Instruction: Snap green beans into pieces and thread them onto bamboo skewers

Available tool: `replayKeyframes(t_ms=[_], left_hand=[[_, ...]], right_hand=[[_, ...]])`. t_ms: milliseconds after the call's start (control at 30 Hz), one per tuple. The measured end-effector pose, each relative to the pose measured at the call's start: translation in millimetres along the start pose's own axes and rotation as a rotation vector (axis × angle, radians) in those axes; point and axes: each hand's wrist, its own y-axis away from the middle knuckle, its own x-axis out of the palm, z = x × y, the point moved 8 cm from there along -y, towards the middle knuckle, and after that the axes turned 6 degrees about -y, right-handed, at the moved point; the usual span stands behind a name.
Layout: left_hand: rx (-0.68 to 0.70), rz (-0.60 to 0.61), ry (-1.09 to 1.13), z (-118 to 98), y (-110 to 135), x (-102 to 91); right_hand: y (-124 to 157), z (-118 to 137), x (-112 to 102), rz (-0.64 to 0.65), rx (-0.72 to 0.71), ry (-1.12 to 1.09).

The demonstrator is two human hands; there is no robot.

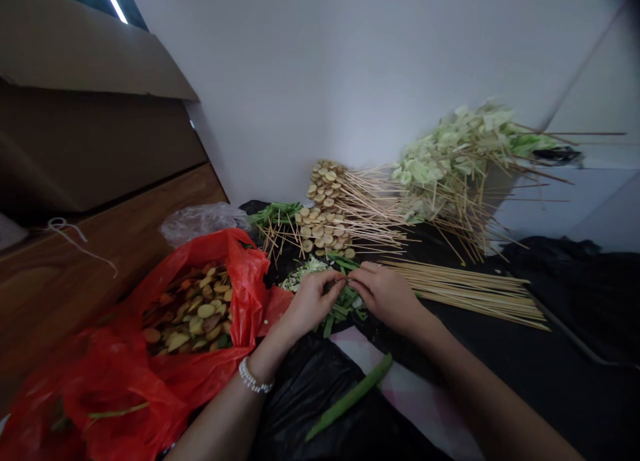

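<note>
Pinching in tight, the left hand [310, 304] and right hand [385, 296] hold something too hidden to tell above green vegetable strips [344, 311] on the black plastic sheet [300, 394], with bamboo skewers [465, 293] close by, easy to grab.

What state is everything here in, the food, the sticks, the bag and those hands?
Left hand, pinching, bead bracelet on wrist
Right hand, pinching, close to the left
Chopped green pieces, loose beneath the hands
Red plastic bag, open
Tan vegetable slices, loose in the bag
Threaded slices, on sticks, stacked in rows
Pale green leaves, skewered, heaped by the wall
Bamboo skewers, bare, lying in a bundle
Long green strip, loose
</note>
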Motion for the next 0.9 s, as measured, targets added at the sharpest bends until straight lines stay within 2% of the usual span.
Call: replayKeyframes(t_ms=[133, 267, 333, 500, 633, 733, 800, 900], left_hand=[[0.023, -0.007, -0.070, -2, 1, 0.6], [-0.010, -0.105, 0.006, 3, 0, -3.2], [-0.073, -0.124, 0.168, 8, 0, -2.3], [-0.384, -0.076, 0.787, 22, 5, 15.2], [-0.440, -0.073, 1.079, 22, 3, 14.7], [-0.445, -0.111, 1.212, 28, 1, 4.6], [-0.437, -0.109, 1.241, 30, 0, 0.1], [-0.389, -0.048, 1.191, 24, -1, 0.6]], right_hand=[[1, 17, -2, -0.044, -0.132, 0.181], [4, 31, -8, -0.181, -0.223, 0.235], [6, 37, -12, -0.261, -0.256, 0.246], [13, 42, -25, -0.440, -0.269, 0.160], [16, 21, -47, -0.606, -0.140, -0.113], [20, -16, -62, -0.762, 0.109, -0.410], [21, -40, -59, -0.790, 0.265, -0.664], [17, -57, -49, -0.760, 0.353, -0.940]])
